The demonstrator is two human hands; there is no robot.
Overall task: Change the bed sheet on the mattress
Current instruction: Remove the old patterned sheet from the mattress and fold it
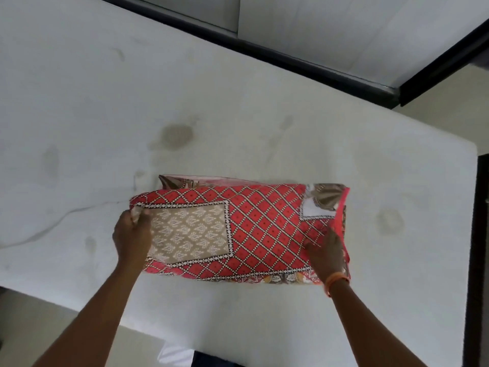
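A folded bed sheet (262, 226), red with a white diamond grid and a beige patterned panel, lies on the bare white mattress (211, 102) near its front edge. My left hand (132, 234) grips the sheet's left end, with the fingers curled round a fold at the top corner. At the sheet's right end my right hand (326, 254) holds the edge, its thumb lying on top of the cloth and its fingers hidden under the fold. An orange band circles that wrist.
The mattress surface shows several brownish stains. A black bed frame (317, 67) runs along the far side, with a pale wall behind it. A dark vertical edge (476, 260) stands at the right. Pale floor shows at the lower left.
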